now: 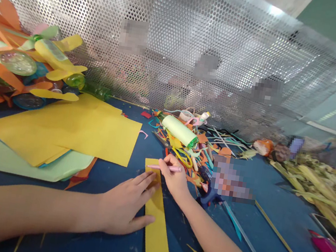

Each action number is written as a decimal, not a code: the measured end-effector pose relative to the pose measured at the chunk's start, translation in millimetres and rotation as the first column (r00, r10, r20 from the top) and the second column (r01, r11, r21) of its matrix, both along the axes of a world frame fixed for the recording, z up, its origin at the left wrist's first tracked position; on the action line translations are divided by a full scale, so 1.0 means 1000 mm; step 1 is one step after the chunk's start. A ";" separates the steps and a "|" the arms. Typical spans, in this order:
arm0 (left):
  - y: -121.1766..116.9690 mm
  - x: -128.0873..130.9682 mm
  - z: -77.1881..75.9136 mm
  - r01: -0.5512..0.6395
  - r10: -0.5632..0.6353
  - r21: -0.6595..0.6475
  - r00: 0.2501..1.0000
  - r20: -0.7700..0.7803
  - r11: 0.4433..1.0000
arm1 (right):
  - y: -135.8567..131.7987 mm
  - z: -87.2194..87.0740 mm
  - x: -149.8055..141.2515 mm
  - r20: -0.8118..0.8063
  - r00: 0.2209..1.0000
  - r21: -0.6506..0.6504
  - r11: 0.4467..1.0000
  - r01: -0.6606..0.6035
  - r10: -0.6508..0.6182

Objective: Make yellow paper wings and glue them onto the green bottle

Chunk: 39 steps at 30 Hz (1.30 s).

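A long yellow paper strip (156, 234) lies on the blue tabletop in front of me. My left hand (129, 202) rests flat across it, fingers stretched out and thumb apart, on its left edge. Near the strip's far end, my right hand (174, 177) pinches a pink pen (162, 167), its tip pointing left above the paper. Whether the tip touches the paper I cannot tell. Just beyond my right hand are scissors with yellow handles (184, 157).
Large yellow sheets (97, 132) lie at left over a pale green sheet (39, 163). Behind them is a heap of paper-and-bottle crafts (16, 65). A paper-wrapped green bottle (180, 131) sits among scraps. Corn husks (320, 182) lie right, before a perforated metal screen (182, 31).
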State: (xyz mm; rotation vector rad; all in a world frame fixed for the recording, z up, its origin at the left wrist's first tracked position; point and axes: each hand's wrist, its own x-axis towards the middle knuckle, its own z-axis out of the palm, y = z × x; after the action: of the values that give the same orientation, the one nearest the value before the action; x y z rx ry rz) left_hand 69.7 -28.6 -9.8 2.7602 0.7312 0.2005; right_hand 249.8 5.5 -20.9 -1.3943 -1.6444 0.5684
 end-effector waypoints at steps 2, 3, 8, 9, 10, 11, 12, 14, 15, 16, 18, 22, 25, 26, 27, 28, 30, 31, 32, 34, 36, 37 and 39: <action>-0.001 0.000 -0.001 -0.005 0.005 0.002 1.000 0.010 1.000 | 0.000 0.000 -0.001 0.001 1.000 0.013 1.000 0.004 -0.004; -0.001 0.000 -0.001 -0.010 0.010 0.004 1.000 0.018 1.000 | 0.000 0.000 -0.001 0.000 1.000 0.021 1.000 0.004 -0.004; -0.001 0.000 -0.002 -0.008 0.008 0.004 0.999 0.035 1.000 | -0.001 -0.002 -0.003 0.009 1.000 0.052 0.999 -0.008 0.008; -0.001 0.000 -0.002 -0.006 0.006 0.004 1.000 0.030 1.000 | -0.001 -0.002 -0.003 0.014 1.000 0.060 0.998 -0.005 0.004; -0.001 0.000 -0.002 -0.008 0.008 0.005 1.000 0.023 1.000 | -0.001 -0.002 -0.003 0.018 1.000 0.066 0.998 0.003 -0.004; -0.001 0.000 -0.002 -0.011 0.011 0.007 1.000 0.014 1.000 | -0.002 -0.003 -0.003 0.020 1.000 0.071 0.997 0.013 -0.015; -0.002 0.000 -0.002 -0.013 0.013 0.008 1.000 0.006 1.000 | -0.002 -0.002 -0.002 0.020 0.999 0.076 0.997 0.025 -0.027; -0.002 0.000 -0.002 -0.018 0.018 0.010 1.000 0.003 1.000 | -0.002 -0.002 -0.002 0.028 0.998 0.087 0.995 0.047 -0.050; -0.002 0.000 -0.002 -0.018 0.018 0.010 1.000 0.008 1.000 | -0.002 -0.001 -0.002 0.035 0.998 0.095 0.994 0.055 -0.058; -0.002 0.000 -0.001 -0.019 0.019 0.012 1.000 0.013 1.000 | -0.002 -0.001 -0.002 0.039 0.997 0.104 0.993 0.059 -0.064; -0.002 0.001 0.000 -0.019 0.019 0.011 1.000 0.007 1.000 | -0.002 0.001 -0.002 0.036 0.997 0.118 0.991 0.065 -0.069; -0.001 0.001 0.002 -0.018 0.018 -0.002 1.000 -0.013 1.000 | -0.003 0.003 -0.002 -0.028 0.997 0.114 0.990 0.080 -0.077; -0.001 0.001 0.001 -0.014 0.014 -0.011 1.000 -0.001 1.000 | -0.003 0.003 -0.002 -0.079 0.994 0.077 0.993 0.086 -0.080; -0.001 0.001 0.001 -0.011 0.011 -0.014 1.000 0.002 1.000 | -0.004 0.003 -0.002 -0.093 0.993 0.061 0.994 0.085 -0.079; -0.001 0.001 0.002 -0.011 0.011 -0.016 1.000 0.006 1.000 | -0.004 0.003 -0.002 -0.106 0.991 0.048 0.995 0.085 -0.079; 0.000 0.001 0.002 -0.008 0.009 -0.020 1.000 0.010 1.000 | -0.004 0.003 -0.001 -0.119 0.990 0.037 0.996 0.085 -0.080; 0.000 0.000 0.003 -0.008 0.008 -0.029 1.000 0.012 1.000 | -0.004 0.003 -0.001 -0.146 0.986 0.023 0.996 0.085 -0.081; 0.000 0.001 0.004 -0.009 0.009 -0.033 1.000 0.007 0.999 | -0.004 0.004 -0.001 -0.154 0.984 0.021 0.996 0.090 -0.086; 0.000 0.001 0.004 -0.009 0.009 -0.034 1.000 -0.003 0.999 | -0.004 0.004 -0.001 -0.156 0.983 0.020 0.995 0.097 -0.093; 0.000 0.001 0.005 -0.011 0.011 -0.030 1.000 -0.021 0.999 | -0.005 0.006 -0.001 -0.157 0.982 0.013 0.994 0.105 -0.102; 0.000 0.001 0.005 -0.010 0.009 -0.022 1.000 -0.024 1.000 | -0.005 0.007 -0.001 -0.167 0.980 -0.002 0.994 0.105 -0.104; 0.000 0.001 0.004 -0.008 0.008 -0.020 1.000 -0.018 1.000 | -0.005 0.008 0.000 -0.178 0.979 -0.009 0.995 0.102 -0.102; 0.001 0.001 0.003 -0.005 0.005 -0.020 1.000 -0.006 1.000 | -0.006 0.008 0.000 -0.198 0.975 -0.017 0.995 0.096 -0.097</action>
State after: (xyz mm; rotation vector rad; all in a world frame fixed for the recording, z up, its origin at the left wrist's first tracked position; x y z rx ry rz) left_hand 70.4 -28.0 -6.6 2.7409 0.7378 0.1850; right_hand 249.9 -0.1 -13.2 -1.3683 -1.4093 0.6359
